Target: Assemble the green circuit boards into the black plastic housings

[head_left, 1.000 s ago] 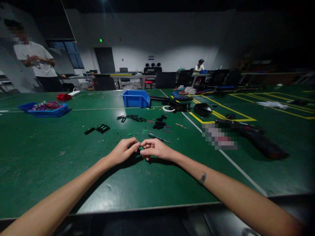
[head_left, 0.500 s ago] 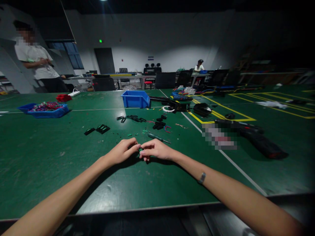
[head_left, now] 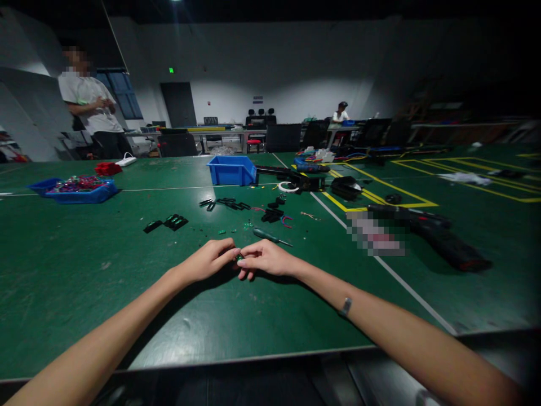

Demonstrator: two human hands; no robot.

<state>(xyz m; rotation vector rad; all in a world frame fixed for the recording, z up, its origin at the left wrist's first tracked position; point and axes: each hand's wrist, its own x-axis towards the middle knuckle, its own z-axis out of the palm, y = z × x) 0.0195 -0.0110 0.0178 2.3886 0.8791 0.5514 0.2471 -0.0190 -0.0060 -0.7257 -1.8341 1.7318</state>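
Note:
My left hand point(head_left: 214, 259) and my right hand point(head_left: 267, 257) meet low over the green table. Between their fingertips they pinch a small green circuit board point(head_left: 239, 257), mostly covered by the fingers. A screwdriver point(head_left: 271, 237) with a dark green handle lies just beyond my right hand. Tiny green boards point(head_left: 222, 232) are scattered past the fingertips. Farther out are black rectangular frames point(head_left: 228, 203), and to the left several black cases with green boards point(head_left: 175, 221) lie together. Small black parts point(head_left: 274, 212) sit beside short red and blue wires point(head_left: 286, 221).
A blue bin point(head_left: 232, 170) stands at the back, and a blue tray of coloured wires point(head_left: 83, 189) at far left. A dark drill-like tool point(head_left: 448, 237) lies on the right. The table's front edge point(head_left: 236, 361) runs below my forearms. Two people point(head_left: 91, 107) are beyond the table.
The standing person at the left has moved to the right. My hands stay together around the small board, with only slight finger movement.

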